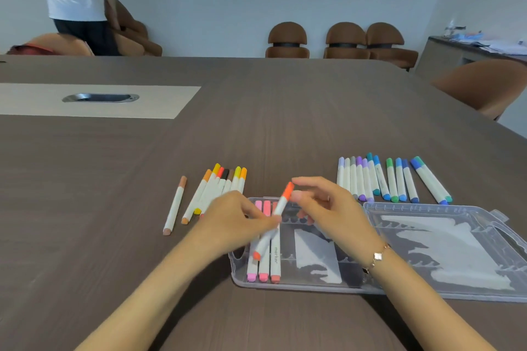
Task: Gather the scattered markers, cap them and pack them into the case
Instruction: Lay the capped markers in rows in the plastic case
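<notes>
Brown table [256, 128], orange marker [273, 222] in L grip [236, 219]

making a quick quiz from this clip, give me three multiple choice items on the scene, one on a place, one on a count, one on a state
1. Where does the group of blue, purple and green markers lie?
A. inside the case
B. on the table beyond the open lid
C. left of the orange and yellow markers

2. How many markers already lie in the clear plastic case?
A. three
B. six
C. none

3. What state is the orange marker in?
A. lying loose on the table
B. slotted in the case
C. held above the case, caps on both ends

Answers:
1. B: they sit in a row on the table, past the lid.
2. A: three pink-capped ones lie side by side at the case's left end.
3. C: the left hand grips its barrel, the right hand is at its upper cap.
</notes>
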A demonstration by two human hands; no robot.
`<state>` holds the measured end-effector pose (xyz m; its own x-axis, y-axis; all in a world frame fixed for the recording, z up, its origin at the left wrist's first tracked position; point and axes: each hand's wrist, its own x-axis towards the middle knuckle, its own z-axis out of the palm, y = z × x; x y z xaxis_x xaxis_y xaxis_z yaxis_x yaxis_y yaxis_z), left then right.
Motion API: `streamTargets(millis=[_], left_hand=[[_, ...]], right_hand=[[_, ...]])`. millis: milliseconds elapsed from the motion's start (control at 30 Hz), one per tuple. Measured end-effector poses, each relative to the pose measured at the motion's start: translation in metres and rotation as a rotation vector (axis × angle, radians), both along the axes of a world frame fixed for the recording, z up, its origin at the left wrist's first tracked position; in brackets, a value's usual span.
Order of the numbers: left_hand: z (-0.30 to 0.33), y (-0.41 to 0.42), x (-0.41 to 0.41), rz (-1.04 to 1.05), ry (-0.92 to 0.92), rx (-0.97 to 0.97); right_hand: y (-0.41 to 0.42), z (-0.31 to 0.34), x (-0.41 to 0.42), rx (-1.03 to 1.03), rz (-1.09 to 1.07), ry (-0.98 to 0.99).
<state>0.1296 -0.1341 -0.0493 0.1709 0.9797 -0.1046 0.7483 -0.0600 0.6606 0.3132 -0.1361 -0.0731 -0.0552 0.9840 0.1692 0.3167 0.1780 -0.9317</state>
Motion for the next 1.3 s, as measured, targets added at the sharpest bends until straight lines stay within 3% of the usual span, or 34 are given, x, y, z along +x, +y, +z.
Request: streamTargets(millis=[233,433,733,833,933,1000,1300], left_hand=[[-0.013,-0.007,0.014,-0.068,-0.018,0.053],[-0.02,-0.005,0.013,-0.084,-0.012,0.094],[-0.009,-0.001,0.004,-0.112,-0.14,-0.052],[-0.001,0.007,-0.011,-0.001,-0.107,-0.031],[0.003,0.028,-0.043,0.304,-0.016,0.188],[0.001,0.04,-0.065,0.447,0.042,0.222],[-0.019,0.062,-0.085,0.508,0.146,0.111]], right_hand=[[0.009,-0.007,-0.017,-0.058,0.002,-0.053],[0.01,-0.007,-0.02,-0.12,0.024,0.012],[0.012,-0.001,-0.007,-0.154,0.03,0.178],[0.009,0.0,-0.011,-0.13,0.037,0.194],[0.008,0.001,-0.011,-0.108,0.019,0.138],[0.008,-0.001,-0.009,-0.114,0.005,0.116],[0.006,0.0,-0.002,-0.084,0.002,0.113]])
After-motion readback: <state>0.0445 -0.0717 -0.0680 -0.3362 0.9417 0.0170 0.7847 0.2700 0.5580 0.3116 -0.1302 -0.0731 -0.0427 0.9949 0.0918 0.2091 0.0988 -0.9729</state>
